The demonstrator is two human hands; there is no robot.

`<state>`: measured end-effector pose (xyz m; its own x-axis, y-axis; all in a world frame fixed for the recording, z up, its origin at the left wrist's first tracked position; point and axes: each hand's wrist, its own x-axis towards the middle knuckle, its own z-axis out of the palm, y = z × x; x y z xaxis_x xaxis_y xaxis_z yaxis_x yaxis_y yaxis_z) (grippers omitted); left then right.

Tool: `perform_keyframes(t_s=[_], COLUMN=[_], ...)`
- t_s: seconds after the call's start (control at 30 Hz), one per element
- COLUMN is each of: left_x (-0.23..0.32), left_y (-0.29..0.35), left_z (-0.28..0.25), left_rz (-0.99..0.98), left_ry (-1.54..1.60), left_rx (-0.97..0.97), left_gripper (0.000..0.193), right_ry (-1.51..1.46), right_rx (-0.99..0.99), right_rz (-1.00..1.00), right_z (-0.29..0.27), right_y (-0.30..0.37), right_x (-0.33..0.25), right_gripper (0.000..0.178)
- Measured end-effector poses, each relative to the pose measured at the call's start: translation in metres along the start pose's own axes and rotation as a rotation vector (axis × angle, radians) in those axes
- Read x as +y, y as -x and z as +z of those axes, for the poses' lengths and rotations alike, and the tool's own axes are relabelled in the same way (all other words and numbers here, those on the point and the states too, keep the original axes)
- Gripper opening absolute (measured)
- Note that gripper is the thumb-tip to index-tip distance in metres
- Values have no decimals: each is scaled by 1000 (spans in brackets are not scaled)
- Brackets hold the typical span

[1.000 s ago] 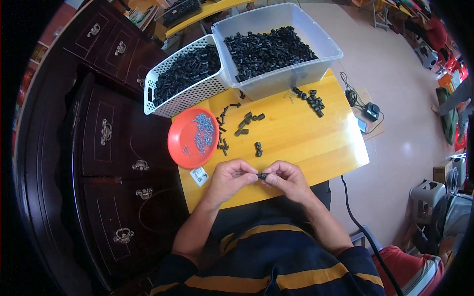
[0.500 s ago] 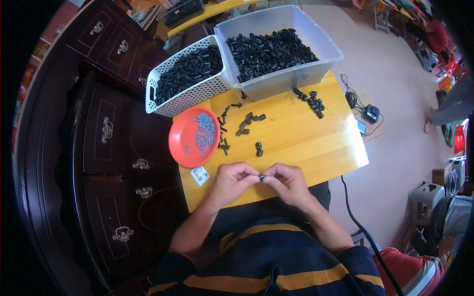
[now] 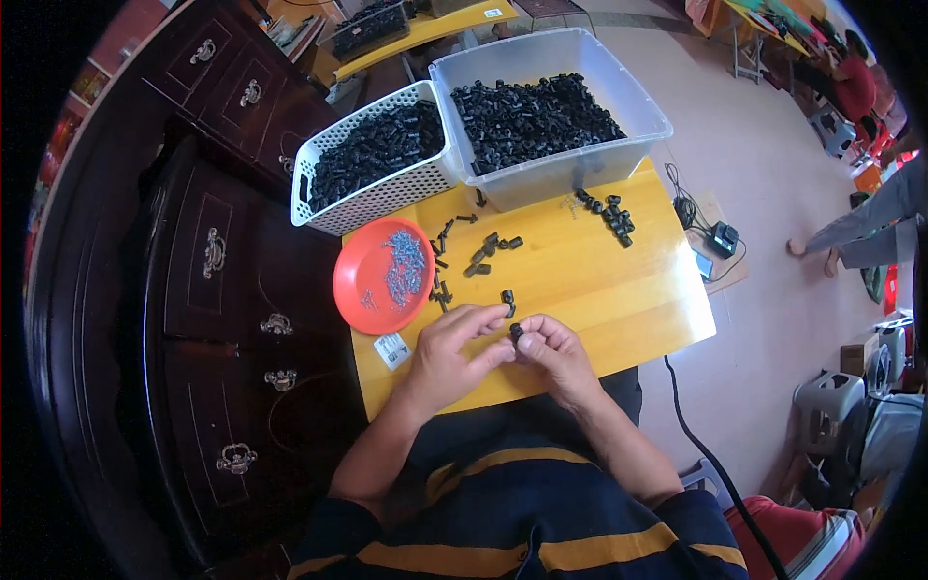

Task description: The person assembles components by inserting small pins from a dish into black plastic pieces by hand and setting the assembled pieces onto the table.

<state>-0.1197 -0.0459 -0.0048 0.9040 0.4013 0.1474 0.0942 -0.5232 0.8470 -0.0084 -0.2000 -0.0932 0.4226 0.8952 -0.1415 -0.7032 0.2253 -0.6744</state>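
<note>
Fingers of my right hand (image 3: 561, 362) are pinching a small black cylinder (image 3: 516, 331), long axis roughly 12-to-6. My left hand (image 3: 448, 356) sits around its 9 o'clock, fingers parted, index beside the loose black pieces (image 3: 508, 297) at 12.

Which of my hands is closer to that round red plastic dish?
Left. Your left hand is apart from the dish, nearer you and to its right; your right hand is farther right.
</note>
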Motion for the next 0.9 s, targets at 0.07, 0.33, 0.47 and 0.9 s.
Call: perform_keyframes(t_s=[0.07, 0.33, 0.47, 0.9], left_x=[5, -7, -12, -37], left_y=[3, -2, -2, 0], left_z=[5, 13, 9, -40], left_rz=[233, 363, 327, 39], left_ry=[-307, -495, -390, -349], left_rx=[66, 127, 118, 51], left_gripper=[53, 46, 36, 28], right_ry=[-108, -115, -168, 629], right_rx=[47, 91, 75, 257], right_rz=[27, 25, 50, -327], right_z=[4, 9, 10, -13], right_y=[-1, -5, -4, -6], right_x=[-1, 5, -2, -11], right_gripper=[16, 18, 23, 11])
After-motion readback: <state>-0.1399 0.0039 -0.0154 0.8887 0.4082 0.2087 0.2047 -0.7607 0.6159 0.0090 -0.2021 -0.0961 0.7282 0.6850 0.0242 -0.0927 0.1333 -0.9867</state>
